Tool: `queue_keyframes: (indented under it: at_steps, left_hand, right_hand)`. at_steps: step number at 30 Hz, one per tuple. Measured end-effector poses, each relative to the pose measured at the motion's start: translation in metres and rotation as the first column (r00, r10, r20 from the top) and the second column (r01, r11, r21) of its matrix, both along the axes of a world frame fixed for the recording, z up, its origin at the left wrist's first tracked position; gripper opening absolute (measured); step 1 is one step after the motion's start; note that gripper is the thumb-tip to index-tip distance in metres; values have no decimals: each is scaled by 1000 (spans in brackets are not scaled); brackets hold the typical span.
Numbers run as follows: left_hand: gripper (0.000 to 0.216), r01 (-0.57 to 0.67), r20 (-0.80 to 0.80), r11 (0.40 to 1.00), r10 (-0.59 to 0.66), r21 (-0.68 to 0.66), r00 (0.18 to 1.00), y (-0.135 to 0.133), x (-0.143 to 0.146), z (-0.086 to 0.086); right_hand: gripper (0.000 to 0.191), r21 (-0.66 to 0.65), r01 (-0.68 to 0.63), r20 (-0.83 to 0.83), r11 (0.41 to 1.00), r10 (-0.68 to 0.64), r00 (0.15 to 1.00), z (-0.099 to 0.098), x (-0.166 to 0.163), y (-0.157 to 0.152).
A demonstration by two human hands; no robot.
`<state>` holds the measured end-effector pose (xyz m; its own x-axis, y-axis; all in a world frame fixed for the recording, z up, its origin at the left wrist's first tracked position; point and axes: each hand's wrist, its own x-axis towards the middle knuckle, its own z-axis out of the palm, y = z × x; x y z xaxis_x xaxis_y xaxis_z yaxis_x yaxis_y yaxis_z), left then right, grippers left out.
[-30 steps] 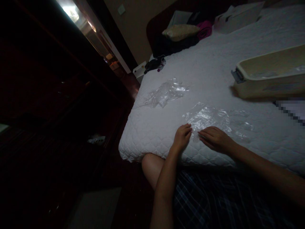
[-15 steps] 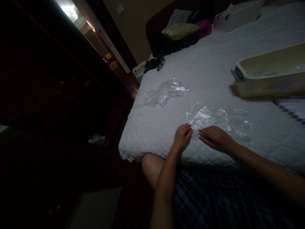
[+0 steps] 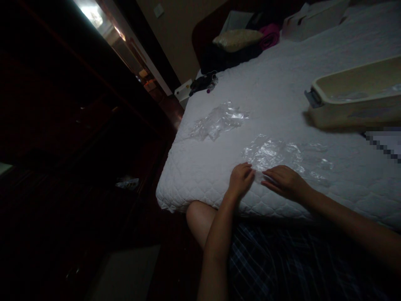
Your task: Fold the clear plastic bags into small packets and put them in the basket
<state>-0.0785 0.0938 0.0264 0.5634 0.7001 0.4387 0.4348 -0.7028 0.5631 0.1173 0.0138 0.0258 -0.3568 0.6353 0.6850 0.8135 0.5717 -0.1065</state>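
A crumpled clear plastic bag (image 3: 275,152) lies on the bed near its front edge. My left hand (image 3: 241,179) is at the bag's near left corner, fingers curled together on the thin film. Just to the right, my right hand (image 3: 286,182) is over the near edge of the same bag, its thumb and fingertips parted. A little plastic shows between the two hands. Farther back to the left, a second clear plastic bag (image 3: 217,121) is spread flat and wrinkled on the bed.
The bed (image 3: 194,175) has a white quilted cover. A cream plastic bin (image 3: 344,115) with a grey latch stands at the right, clear plastic inside. Near the headboard are a pale pillow (image 3: 238,39), a rolled pink cloth (image 3: 270,36) and a white box (image 3: 313,23).
The right thumb has dropped slightly away from the fingers, widening the gap. Both hands stay almost in place, and the bags lie as before.
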Motion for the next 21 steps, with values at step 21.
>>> queue_keyframes:
  at_steps: [21]
  left_hand:
    - [13,-1,-11,999,2,38,1000,3,1,-2]
  right_hand:
    - [50,-519,-134,-153,844,63,986,47,10,17]
